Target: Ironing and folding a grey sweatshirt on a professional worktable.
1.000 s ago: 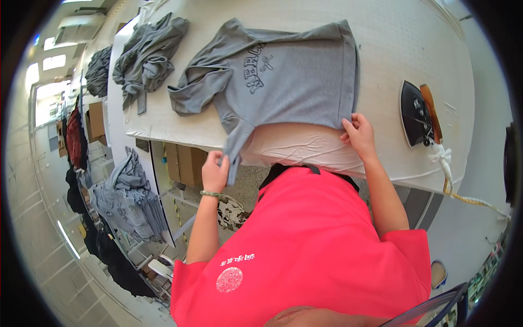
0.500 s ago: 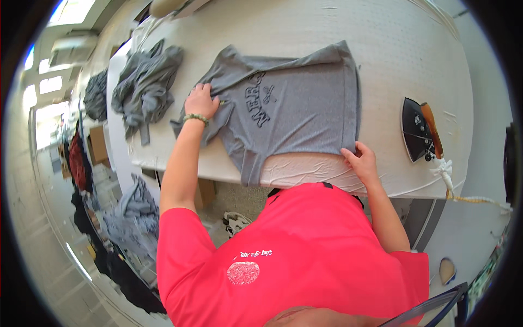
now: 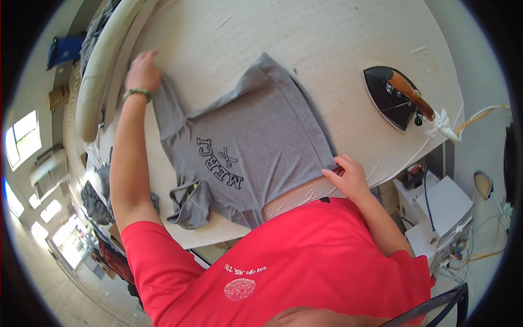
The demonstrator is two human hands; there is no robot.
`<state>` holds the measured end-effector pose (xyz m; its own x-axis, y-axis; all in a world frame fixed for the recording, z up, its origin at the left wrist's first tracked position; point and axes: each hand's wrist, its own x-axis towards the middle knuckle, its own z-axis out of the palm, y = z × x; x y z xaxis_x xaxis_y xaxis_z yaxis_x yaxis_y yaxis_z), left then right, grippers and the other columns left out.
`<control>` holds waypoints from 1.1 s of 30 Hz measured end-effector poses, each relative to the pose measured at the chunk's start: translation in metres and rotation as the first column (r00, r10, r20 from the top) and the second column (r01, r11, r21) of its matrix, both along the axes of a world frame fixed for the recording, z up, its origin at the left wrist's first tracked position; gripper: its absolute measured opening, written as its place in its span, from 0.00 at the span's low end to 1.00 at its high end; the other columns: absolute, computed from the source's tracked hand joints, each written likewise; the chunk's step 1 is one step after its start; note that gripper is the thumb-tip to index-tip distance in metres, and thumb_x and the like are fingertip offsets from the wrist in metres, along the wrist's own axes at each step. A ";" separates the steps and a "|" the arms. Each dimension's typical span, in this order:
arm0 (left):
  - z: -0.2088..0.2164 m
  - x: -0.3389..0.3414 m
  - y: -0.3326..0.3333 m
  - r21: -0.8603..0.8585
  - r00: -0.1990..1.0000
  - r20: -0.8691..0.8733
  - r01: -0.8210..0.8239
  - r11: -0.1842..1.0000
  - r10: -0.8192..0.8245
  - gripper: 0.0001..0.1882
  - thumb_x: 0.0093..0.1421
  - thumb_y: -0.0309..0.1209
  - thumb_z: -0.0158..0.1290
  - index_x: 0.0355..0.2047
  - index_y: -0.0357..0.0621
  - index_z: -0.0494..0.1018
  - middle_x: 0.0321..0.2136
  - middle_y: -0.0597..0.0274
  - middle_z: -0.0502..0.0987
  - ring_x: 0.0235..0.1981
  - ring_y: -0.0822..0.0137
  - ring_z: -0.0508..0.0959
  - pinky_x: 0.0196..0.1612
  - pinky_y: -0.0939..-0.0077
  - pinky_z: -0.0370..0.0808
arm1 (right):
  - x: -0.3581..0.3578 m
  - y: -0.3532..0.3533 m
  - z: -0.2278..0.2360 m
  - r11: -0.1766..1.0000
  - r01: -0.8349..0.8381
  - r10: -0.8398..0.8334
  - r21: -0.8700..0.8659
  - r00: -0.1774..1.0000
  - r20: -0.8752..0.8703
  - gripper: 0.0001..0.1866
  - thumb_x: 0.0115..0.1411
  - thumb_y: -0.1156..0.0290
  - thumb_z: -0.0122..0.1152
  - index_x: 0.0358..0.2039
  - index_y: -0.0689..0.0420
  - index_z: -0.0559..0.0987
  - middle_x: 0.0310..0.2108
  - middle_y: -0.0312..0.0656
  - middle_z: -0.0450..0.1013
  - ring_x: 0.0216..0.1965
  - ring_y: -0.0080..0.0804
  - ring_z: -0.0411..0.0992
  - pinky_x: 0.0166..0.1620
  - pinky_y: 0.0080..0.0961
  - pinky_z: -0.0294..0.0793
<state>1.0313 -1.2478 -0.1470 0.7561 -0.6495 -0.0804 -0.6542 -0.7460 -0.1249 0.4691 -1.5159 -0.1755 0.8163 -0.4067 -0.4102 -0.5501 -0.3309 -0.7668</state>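
Note:
A grey sweatshirt (image 3: 272, 136) with dark lettering and a small motif lies on the white padded table (image 3: 348, 32), its hem toward the right and its hooded neck end at the left. My right hand (image 3: 347, 177) pinches the near corner of the hem between thumb and fingers. My left hand (image 3: 143, 71), with a beaded bracelet on the wrist, is at the end of the far sleeve (image 3: 168, 109), which stretches away from me. Motion smears its fingers, so whether they grip the cuff is unclear.
An iron (image 3: 392, 95) with a wooden handle rests at the right, its cord (image 3: 479, 114) wrapped in white cloth. A long padded ironing arm (image 3: 101, 71) rises at the far left. More grey garments (image 3: 97, 201) are bunched at the left, partly behind my arm. White equipment (image 3: 436, 218) stands below right.
My left hand has moved from the neck area out to the far sleeve, which now extends away from the body. The hood shows opened out. My right hand stays on the hem; the view has turned.

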 end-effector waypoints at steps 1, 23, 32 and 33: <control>-0.006 -0.024 -0.052 -0.154 0.977 -0.153 0.128 0.980 -0.151 0.25 0.57 0.24 0.55 0.57 0.52 0.74 0.57 0.53 0.75 0.58 0.48 0.75 0.59 0.57 0.75 | -0.002 0.000 0.002 1.000 0.010 -0.010 -0.006 1.000 -0.006 0.18 0.54 0.68 0.78 0.36 0.65 0.78 0.29 0.43 0.69 0.25 0.31 0.72 0.31 0.27 0.72; 0.152 -0.150 -0.082 0.239 0.621 -0.216 0.782 0.576 -0.753 0.01 0.55 0.27 0.55 0.27 0.45 0.74 0.34 0.58 0.72 0.40 0.57 0.78 0.44 0.63 0.78 | -0.017 0.020 0.059 0.854 -0.364 0.441 -0.372 0.885 0.147 0.05 0.55 0.74 0.58 0.31 0.55 0.71 0.29 0.43 0.68 0.29 0.44 0.75 0.30 0.41 0.75; 0.172 -0.174 -0.057 0.120 0.585 -0.141 0.811 0.573 -0.798 0.01 0.54 0.25 0.55 0.29 0.44 0.74 0.39 0.63 0.75 0.41 0.60 0.79 0.46 0.65 0.78 | -0.027 0.030 0.060 0.806 -0.305 0.400 -0.508 0.913 0.085 0.04 0.54 0.73 0.61 0.26 0.57 0.75 0.30 0.42 0.69 0.34 0.42 0.75 0.35 0.40 0.75; 0.174 -0.176 -0.054 0.125 0.606 -0.141 0.796 0.593 -0.783 0.02 0.54 0.25 0.55 0.29 0.44 0.74 0.41 0.64 0.76 0.41 0.60 0.79 0.46 0.65 0.78 | -0.027 0.031 0.062 0.806 -0.287 0.389 -0.518 0.916 0.097 0.04 0.53 0.73 0.61 0.25 0.57 0.74 0.31 0.42 0.69 0.36 0.42 0.75 0.37 0.40 0.76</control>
